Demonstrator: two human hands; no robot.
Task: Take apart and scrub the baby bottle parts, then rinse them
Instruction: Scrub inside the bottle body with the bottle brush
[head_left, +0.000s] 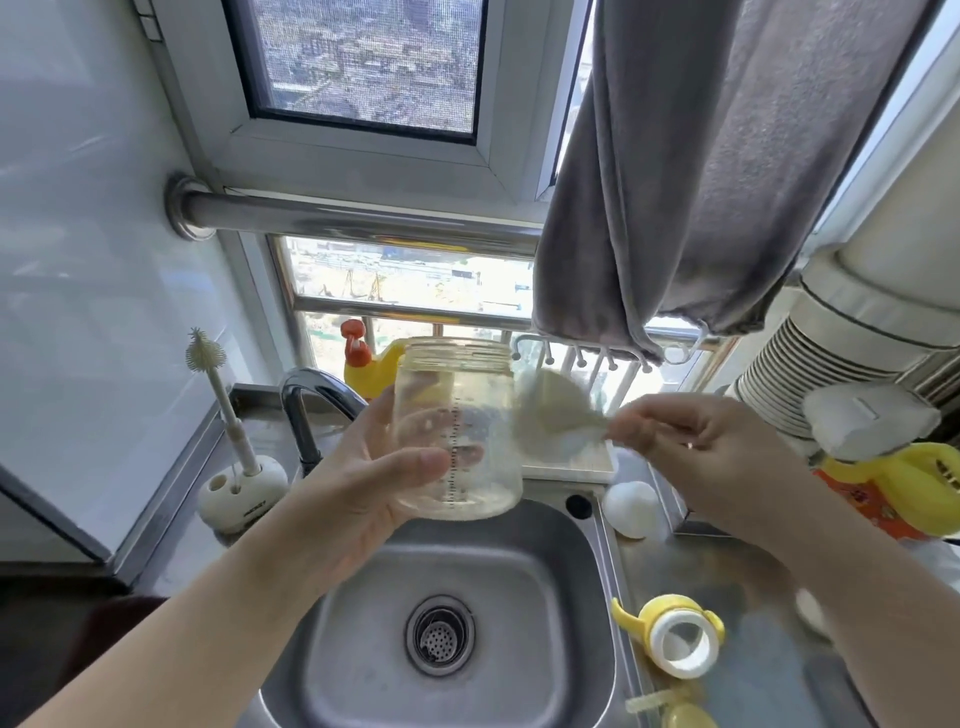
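L hand (358, 467): wrapped round the clear plastic baby bottle body (457, 426), thumb across the front near the printed scale, fingers behind. Bottle held upright, open threaded mouth up, above the stainless steel sink basin (545, 597), not touching it.

R hand (711, 457): fingers curled, pinching the handle end of a grey-green bristle brush (550, 410). Brush head is motion-blurred, just beside the bottle's right wall; contact w/ the wall cannot be confirmed.

Sink drain strainer (440, 635) sits directly below the bottle. Curved chrome tap (306, 415) stands behind the L hand.

Counter, right of sink: yellow bottle collar with white ring and side handles (675, 639) lies on its side; a white domed cap (631, 509) near the sink's back right corner.

Counter, left of sink: white silicone nipple brush (221, 395) upright in a white rounded holder (241, 499).

Above right: grey cloth (701, 182) hanging over a steel rail (337, 218) at the window.
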